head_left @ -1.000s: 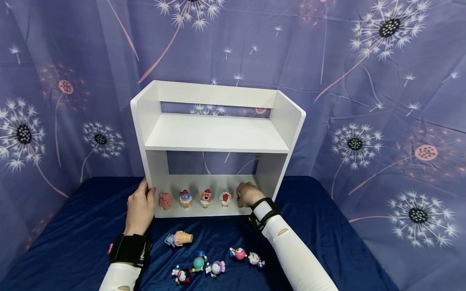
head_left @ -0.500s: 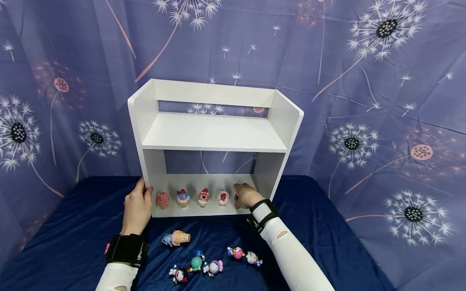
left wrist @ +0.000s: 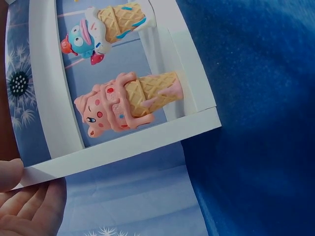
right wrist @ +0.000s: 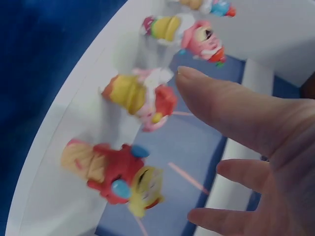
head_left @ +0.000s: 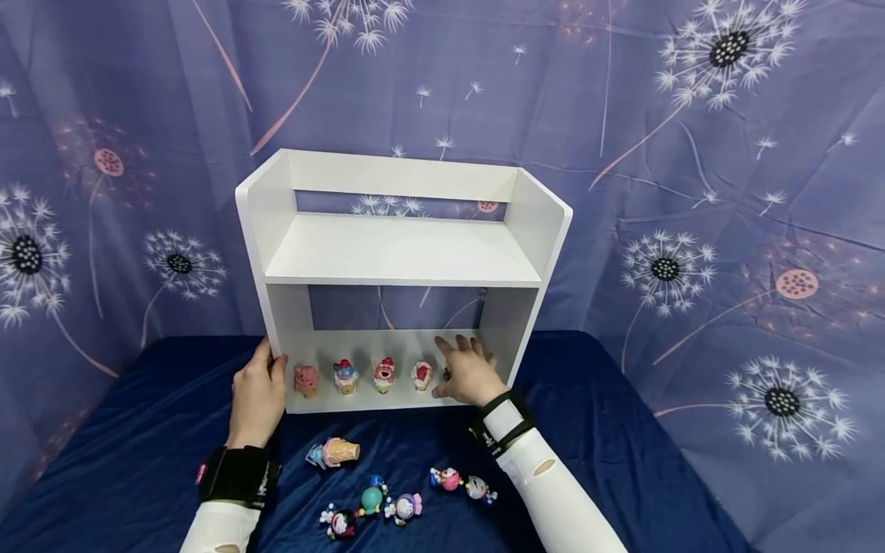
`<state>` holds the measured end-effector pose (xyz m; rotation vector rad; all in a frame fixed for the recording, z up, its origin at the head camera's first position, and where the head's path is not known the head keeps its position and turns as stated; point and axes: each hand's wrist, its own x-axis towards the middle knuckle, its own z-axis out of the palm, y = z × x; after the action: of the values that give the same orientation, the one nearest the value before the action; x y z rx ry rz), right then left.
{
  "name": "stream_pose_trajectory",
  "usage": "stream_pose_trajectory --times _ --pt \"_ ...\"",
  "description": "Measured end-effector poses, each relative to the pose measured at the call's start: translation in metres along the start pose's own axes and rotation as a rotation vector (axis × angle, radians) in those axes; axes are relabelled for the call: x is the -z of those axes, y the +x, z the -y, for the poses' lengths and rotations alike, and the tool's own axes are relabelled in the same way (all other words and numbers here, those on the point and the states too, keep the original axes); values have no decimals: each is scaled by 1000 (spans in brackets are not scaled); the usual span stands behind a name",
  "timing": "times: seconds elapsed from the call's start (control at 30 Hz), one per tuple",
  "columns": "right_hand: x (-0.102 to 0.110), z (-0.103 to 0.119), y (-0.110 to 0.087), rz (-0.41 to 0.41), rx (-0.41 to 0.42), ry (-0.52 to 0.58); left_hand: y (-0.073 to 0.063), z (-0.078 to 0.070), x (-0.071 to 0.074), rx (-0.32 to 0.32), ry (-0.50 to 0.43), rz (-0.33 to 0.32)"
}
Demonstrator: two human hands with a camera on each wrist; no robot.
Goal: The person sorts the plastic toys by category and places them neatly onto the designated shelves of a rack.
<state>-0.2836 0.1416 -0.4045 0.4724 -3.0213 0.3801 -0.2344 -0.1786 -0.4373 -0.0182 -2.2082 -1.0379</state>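
Observation:
A white two-tier shelf stands on blue cloth. My left hand grips the edge of its left side panel, thumb on one face and fingers on the other. On the lower tier, ice-cream-cone figurines stand in a row: a pink one, a blue-faced one, a pink bear-like one and a white one with a red patch. At the row's right end stands a red-and-yellow figurine, mostly hidden in the head view by my right hand. That hand's fingers are spread, apart from the figurine.
In front of the shelf, a cone figurine lies on its side on the cloth. Several small round-bodied figurines lie nearer, among them a teal one and a pink one. A dandelion-print curtain hangs behind.
The right hand's fingers have spread from around the red-and-yellow figurine, letting it go on the lower tier. The left hand keeps its grip on the side panel. The head view has shifted slightly.

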Motion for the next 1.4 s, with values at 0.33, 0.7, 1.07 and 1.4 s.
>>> stream_pose_trajectory --times 0.33,0.7,1.07,1.4 --pt "4 23 -23 -80 127 10 -1 2 3 22 7 15" --pt "2 49 -46 -106 214 -9 -1 1 -2 14 2 6" --pt "-10 79 -56 -21 275 19 -2 -2 1 6 -1 18" --pt "-25 104 -56 50 347 -41 -2 -2 0 10 0 27"
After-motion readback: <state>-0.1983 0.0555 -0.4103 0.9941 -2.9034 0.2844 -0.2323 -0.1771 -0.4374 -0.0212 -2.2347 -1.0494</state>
